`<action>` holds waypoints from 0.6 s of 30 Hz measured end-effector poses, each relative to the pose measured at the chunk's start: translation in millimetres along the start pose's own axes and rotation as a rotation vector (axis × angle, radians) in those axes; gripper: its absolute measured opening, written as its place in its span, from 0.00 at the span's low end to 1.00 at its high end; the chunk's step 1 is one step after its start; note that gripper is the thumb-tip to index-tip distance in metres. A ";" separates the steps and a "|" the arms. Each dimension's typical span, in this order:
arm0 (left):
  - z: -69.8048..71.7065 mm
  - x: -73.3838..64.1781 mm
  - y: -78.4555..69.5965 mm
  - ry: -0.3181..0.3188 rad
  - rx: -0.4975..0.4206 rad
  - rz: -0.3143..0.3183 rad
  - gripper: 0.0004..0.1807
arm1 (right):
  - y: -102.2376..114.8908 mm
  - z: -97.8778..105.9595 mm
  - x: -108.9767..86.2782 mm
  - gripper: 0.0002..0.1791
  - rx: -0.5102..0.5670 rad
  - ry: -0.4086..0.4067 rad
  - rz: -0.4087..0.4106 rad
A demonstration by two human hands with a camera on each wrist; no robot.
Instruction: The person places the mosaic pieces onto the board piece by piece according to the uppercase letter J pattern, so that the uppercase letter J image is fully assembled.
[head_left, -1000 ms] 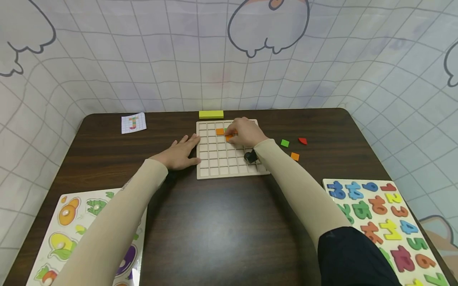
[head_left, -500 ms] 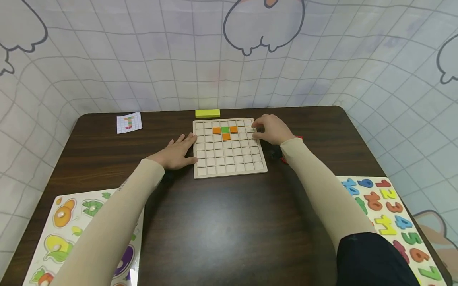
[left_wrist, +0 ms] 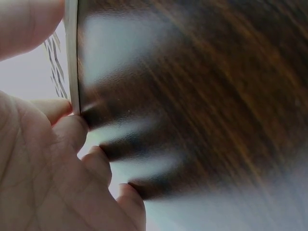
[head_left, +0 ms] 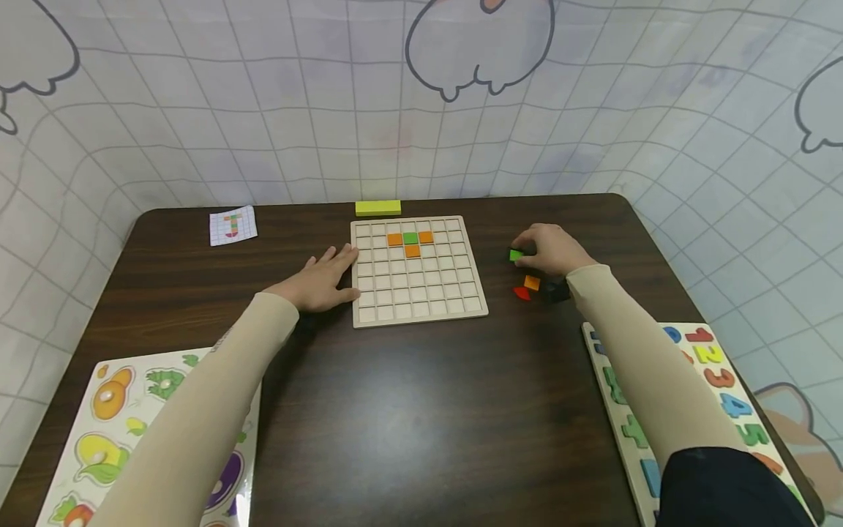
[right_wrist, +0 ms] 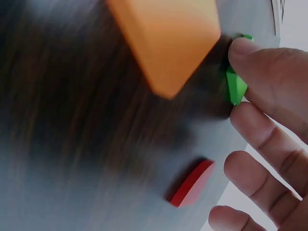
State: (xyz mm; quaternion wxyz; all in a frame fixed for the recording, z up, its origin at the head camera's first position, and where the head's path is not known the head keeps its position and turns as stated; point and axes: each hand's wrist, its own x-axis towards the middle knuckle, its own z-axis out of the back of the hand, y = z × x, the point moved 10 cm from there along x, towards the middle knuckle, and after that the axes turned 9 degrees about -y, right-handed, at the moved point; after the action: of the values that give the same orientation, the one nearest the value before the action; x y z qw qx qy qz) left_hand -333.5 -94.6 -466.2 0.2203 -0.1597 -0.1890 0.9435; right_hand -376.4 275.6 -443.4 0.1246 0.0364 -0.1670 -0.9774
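Note:
My right hand (head_left: 555, 250) pinches a small green tile (head_left: 516, 255) between thumb and fingertips, right of a pale square grid board (head_left: 421, 293). In the right wrist view this green tile (right_wrist: 237, 86) shows between thumb and index finger. An orange tile (head_left: 532, 282) and a red curved-edge piece (head_left: 522, 293) lie just below the hand. Fingers spread, my left hand (head_left: 319, 282) rests at the board's left edge; in the left wrist view its fingertips touch the board's rim (left_wrist: 72, 57). Near its top, the board holds an orange tile (head_left: 395, 239), a green tile (head_left: 410, 238) and more orange ones.
At the back left lies a pattern card (head_left: 233, 225). A yellow block (head_left: 378, 208) stands behind the board. A vegetable puzzle board (head_left: 145, 432) is at front left, a number puzzle board (head_left: 721, 377) at front right, both partly under my arms.
My right hand has moved from the board out to the right, leaving orange and green tiles in its cells, and now has hold of a green tile. The left hand stays at the edge.

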 end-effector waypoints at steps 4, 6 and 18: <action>-0.4 0.2 1.2 0.001 -0.003 0.004 0.48 | -3.0 2.1 -2.3 0.20 0.001 -0.005 -0.011; -0.8 0.1 1.4 0.001 0.001 0.004 0.48 | -2.8 2.2 -1.9 0.19 -0.005 -0.011 -0.011; -0.2 -0.2 -0.8 -0.002 0.008 0.000 0.48 | 15.8 -1.4 6.6 0.18 -0.001 -0.036 0.026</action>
State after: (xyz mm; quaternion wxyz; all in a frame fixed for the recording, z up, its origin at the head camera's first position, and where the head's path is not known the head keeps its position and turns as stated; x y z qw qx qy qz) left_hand -333.0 -94.0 -465.9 0.2207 -0.1581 -0.1854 0.9444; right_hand -378.9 259.0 -439.6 0.1344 0.0168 -0.1693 -0.9762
